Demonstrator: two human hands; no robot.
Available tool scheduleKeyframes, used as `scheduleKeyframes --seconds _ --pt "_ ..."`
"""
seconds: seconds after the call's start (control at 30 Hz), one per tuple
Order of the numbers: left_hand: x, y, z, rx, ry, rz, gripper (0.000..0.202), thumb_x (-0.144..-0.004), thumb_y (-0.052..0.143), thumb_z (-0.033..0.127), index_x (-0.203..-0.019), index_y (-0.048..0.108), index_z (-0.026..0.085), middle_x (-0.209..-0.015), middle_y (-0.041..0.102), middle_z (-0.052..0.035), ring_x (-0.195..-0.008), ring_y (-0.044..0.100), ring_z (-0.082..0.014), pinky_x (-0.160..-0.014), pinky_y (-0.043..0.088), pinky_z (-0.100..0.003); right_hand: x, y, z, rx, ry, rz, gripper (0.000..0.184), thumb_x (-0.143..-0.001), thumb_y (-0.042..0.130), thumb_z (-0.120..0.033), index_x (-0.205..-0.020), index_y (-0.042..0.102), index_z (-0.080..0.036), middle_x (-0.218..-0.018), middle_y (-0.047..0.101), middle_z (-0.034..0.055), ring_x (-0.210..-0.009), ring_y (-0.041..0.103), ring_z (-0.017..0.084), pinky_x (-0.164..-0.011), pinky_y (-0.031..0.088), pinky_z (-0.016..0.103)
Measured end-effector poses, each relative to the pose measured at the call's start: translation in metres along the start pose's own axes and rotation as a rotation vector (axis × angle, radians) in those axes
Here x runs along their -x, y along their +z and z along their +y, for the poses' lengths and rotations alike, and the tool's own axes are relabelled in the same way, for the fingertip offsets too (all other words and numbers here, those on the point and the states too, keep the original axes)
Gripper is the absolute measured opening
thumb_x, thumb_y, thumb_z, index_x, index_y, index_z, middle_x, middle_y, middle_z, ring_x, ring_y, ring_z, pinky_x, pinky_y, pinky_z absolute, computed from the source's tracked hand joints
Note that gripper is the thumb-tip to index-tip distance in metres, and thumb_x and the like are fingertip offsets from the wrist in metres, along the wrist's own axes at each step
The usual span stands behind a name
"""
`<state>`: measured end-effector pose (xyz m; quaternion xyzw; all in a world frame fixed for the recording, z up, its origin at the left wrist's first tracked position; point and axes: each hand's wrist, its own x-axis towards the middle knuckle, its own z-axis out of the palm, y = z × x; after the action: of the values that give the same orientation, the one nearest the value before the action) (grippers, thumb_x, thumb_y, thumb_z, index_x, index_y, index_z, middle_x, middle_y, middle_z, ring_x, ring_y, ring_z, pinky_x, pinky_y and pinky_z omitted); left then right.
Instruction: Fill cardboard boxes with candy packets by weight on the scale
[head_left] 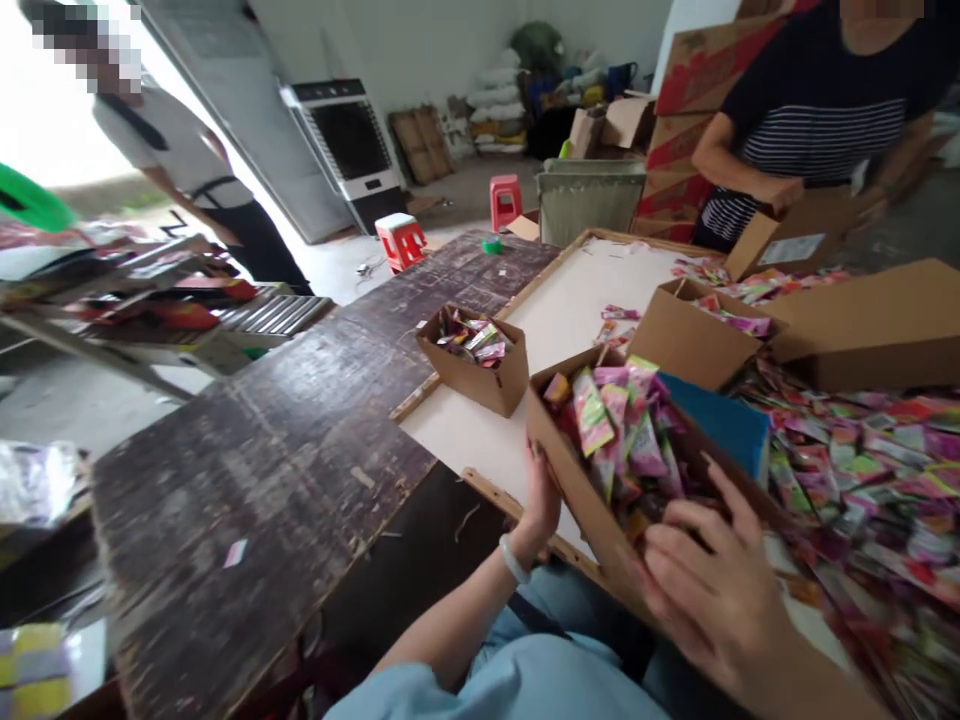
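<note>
A long cardboard box (pixel 571 467), tilted in front of me, is filled with small pink, green and purple candy packets (pixel 628 425). My left hand (pixel 541 500) is closed on its left side, fingers up along the wall. My right hand (pixel 709 575) is over the near end of the box, fingers apart and loosely bent, the index finger stretched out; its fingertips are at the packets and slightly blurred. A smaller cardboard box (pixel 480 368) of similar packets stands just beyond, on the edge of the white board (pixel 442 425).
A large heap of loose packets (pixel 862 480) spreads at the right, with a blue bin (pixel 724 425) and open cartons (pixel 694 335) beside it. Across the table, a person (pixel 825 130) handles a carton. Another person (pixel 180 170) stands by a roller conveyor (pixel 274 312). The dark table (pixel 285 450) extends left.
</note>
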<state>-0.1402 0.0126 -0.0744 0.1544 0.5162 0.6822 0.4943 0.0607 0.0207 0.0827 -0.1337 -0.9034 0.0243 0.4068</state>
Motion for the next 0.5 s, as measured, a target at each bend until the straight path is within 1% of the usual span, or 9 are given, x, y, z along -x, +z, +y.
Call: scheduleKeyframes --seconds 0.07,0.1,0.17,0.23,0.27,0.33,0.4,0.43,0.5 --pt "0.017 -0.028 0.008 0.184 -0.065 0.06 0.078 -0.08 0.055 0.091 -0.134 0.073 0.037 -0.149 0.069 0.0022 -0.163 0.035 -0.034 -0.13 0.044 -0.045 -0.011 0.016 -0.014 -0.066 -0.087 -0.054 0.015 -0.093 0.058 -0.014 -0.086 0.065 -0.025 -0.087 0.072 -0.0033 -0.097 0.061 0.018 -0.14 0.008 0.057" --pt "0.022 -0.045 0.015 0.215 -0.061 0.113 0.07 -0.08 0.056 0.09 -0.123 0.079 0.04 -0.137 0.076 0.0026 -0.159 0.041 -0.0364 -0.125 0.05 -0.048 -0.02 0.026 -0.019 -0.101 -0.126 -0.086 0.015 -0.094 0.058 -0.014 -0.086 0.065 -0.025 -0.088 0.072 -0.0033 -0.099 0.061 0.018 -0.14 0.005 0.059" --pt "0.023 -0.08 0.035 0.227 -0.003 0.25 0.058 -0.082 0.055 0.086 -0.114 0.081 0.045 -0.123 0.081 0.0051 -0.155 0.049 -0.0376 -0.12 0.054 -0.052 -0.041 0.054 -0.025 -0.176 -0.17 -0.136 0.015 -0.097 0.059 -0.017 -0.086 0.065 -0.026 -0.09 0.071 -0.0023 -0.103 0.061 0.019 -0.139 0.003 0.062" --pt "0.009 -0.114 0.059 0.243 0.072 0.387 0.053 -0.088 0.051 0.082 -0.113 0.08 0.046 -0.113 0.083 0.0046 -0.15 0.054 -0.0373 -0.119 0.054 -0.053 -0.066 0.092 -0.027 -0.23 -0.216 -0.17 0.015 -0.1 0.059 -0.022 -0.087 0.064 -0.026 -0.09 0.069 -0.0011 -0.104 0.06 0.02 -0.139 0.006 0.063" --pt "-0.002 -0.13 0.071 0.257 0.097 0.43 0.051 -0.092 0.047 0.078 -0.114 0.079 0.044 -0.109 0.084 0.0039 -0.148 0.057 -0.036 -0.12 0.054 -0.053 -0.079 0.115 -0.027 -0.245 -0.232 -0.191 0.015 -0.101 0.059 -0.024 -0.087 0.065 -0.026 -0.09 0.069 -0.0004 -0.105 0.06 0.02 -0.138 0.009 0.063" --pt "-0.027 -0.155 0.091 0.295 0.118 0.486 0.052 -0.101 0.041 0.071 -0.114 0.079 0.038 -0.103 0.084 0.0015 -0.141 0.064 -0.0321 -0.119 0.054 -0.047 -0.101 0.163 -0.024 -0.251 -0.254 -0.233 0.016 -0.103 0.058 -0.026 -0.088 0.065 -0.024 -0.092 0.067 0.001 -0.105 0.059 0.02 -0.136 0.017 0.065" --pt "-0.051 -0.173 0.104 0.336 0.097 0.506 0.052 -0.105 0.043 0.065 -0.116 0.077 0.027 -0.096 0.082 -0.0026 -0.122 0.074 -0.029 -0.112 0.058 -0.041 -0.117 0.205 -0.016 -0.235 -0.209 -0.252 0.018 -0.104 0.057 -0.027 -0.088 0.066 -0.022 -0.093 0.066 0.0025 -0.104 0.059 0.021 -0.133 0.022 0.067" --pt "-0.06 -0.179 0.108 0.357 0.078 0.505 0.051 -0.105 0.048 0.062 -0.116 0.076 0.021 -0.091 0.081 -0.0048 -0.109 0.078 -0.0274 -0.106 0.061 -0.039 -0.121 0.221 -0.01 -0.226 -0.175 -0.248 0.019 -0.104 0.056 -0.027 -0.088 0.065 -0.021 -0.093 0.066 0.003 -0.103 0.058 0.021 -0.132 0.023 0.068" --pt "-0.073 -0.188 0.109 0.396 0.047 0.483 0.05 -0.102 0.059 0.057 -0.118 0.075 0.012 -0.081 0.079 -0.0076 -0.086 0.079 -0.0245 -0.094 0.064 -0.036 -0.123 0.242 0.003 -0.227 -0.128 -0.216 0.02 -0.105 0.055 -0.028 -0.088 0.065 -0.02 -0.093 0.064 0.0031 -0.103 0.057 0.02 -0.131 0.023 0.068"
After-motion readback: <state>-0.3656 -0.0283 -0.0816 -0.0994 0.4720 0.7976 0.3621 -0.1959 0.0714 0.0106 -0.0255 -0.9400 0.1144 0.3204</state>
